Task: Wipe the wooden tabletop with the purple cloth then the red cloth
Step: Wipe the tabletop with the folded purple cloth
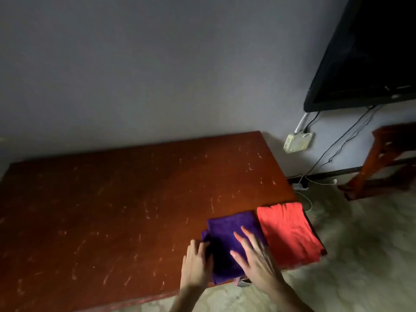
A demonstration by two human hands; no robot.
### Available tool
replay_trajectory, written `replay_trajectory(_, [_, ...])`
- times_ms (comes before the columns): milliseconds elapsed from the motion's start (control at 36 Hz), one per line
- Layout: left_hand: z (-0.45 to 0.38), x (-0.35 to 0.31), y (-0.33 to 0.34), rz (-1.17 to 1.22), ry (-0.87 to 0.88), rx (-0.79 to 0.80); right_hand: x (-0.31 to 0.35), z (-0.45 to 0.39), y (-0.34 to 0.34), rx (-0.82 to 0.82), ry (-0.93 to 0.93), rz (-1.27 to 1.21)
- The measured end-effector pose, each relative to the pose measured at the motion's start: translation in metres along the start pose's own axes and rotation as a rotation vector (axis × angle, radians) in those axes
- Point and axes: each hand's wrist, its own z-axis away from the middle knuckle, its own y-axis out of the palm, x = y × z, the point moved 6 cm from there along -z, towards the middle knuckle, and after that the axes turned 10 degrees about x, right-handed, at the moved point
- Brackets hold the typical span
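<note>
A folded purple cloth point(227, 235) lies near the front right corner of the scratched wooden tabletop point(112, 210). Right beside it, touching its right edge, lies a folded red cloth point(288, 230) that reaches the table's right edge. My left hand point(197, 264) rests at the purple cloth's left edge, its fingers curled against a small fold there. My right hand point(254, 260) lies flat on top of the purple cloth with fingers spread, slightly blurred. Neither hand touches the red cloth.
A grey wall runs behind the table. A dark screen point(371, 52) hangs at the upper right, with a wall socket point(298, 142) and cables below it. A wooden stool point(382, 161) stands on the floor to the right.
</note>
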Motion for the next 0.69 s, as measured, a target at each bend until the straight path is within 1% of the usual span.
replay_trajectory(56, [-0.01, -0.004, 0.0, 0.025, -0.027, -0.106, -0.004, -0.015, 0.008, 0.054, -0.047, 0.041])
replay_trajectory(111, [-0.009, -0.007, -0.009, 0.011, -0.036, -0.224, -0.002, -0.026, 0.015, 0.05, -0.125, 0.107])
replay_trajectory(167, [-0.014, -0.01, -0.009, 0.024, -0.035, -0.286, -0.008, -0.037, 0.029, 0.125, -0.216, 0.146])
replay_trajectory(222, [-0.016, -0.011, -0.006, 0.038, -0.042, -0.327, -0.02, -0.04, 0.037, 0.14, -0.285, 0.179])
replay_trajectory(306, [-0.017, -0.01, -0.001, 0.055, -0.046, -0.329, -0.031, -0.044, 0.04, 0.151, -0.347, 0.22])
replay_trajectory(389, [-0.025, -0.011, 0.0, 0.034, -0.051, -0.34, -0.033, -0.056, 0.041, 0.155, -0.373, 0.212])
replay_trajectory(444, [-0.034, -0.012, -0.004, 0.055, -0.08, -0.378, -0.034, -0.069, 0.041, 0.152, -0.372, 0.205])
replay_trajectory(583, [-0.062, -0.013, -0.015, 0.081, -0.127, -0.451, -0.036, -0.124, 0.035, 0.165, -0.415, 0.217])
replay_trajectory(694, [-0.082, -0.022, -0.025, 0.118, -0.09, -0.529, -0.039, -0.183, 0.024, 0.151, -0.433, 0.253])
